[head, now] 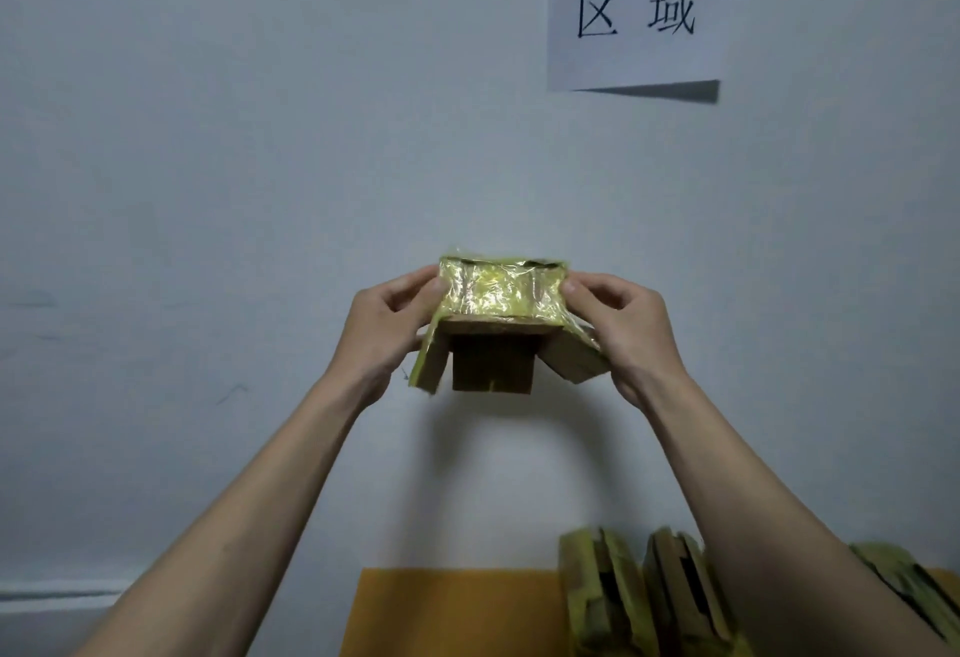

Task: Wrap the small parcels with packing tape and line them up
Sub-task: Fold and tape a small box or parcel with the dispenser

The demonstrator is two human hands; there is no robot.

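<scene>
Parcel (501,295), tape-wrapped with flaps hanging, is pinched at its left end by the left hand (387,331) and its right end by the right hand (631,329), above the worktop (447,609).

White paper sheet (636,7) on the wall (260,111), upper right, printed in large black Chinese characters. Bottom row fully legible: 区域. Top row cut off by the picture's upper edge, only lower strokes of two characters visible, not readable with certainty. Lower edge of the sheet curling away from the wall. No other writing, label, brand or number legible anywhere else in view.
</scene>
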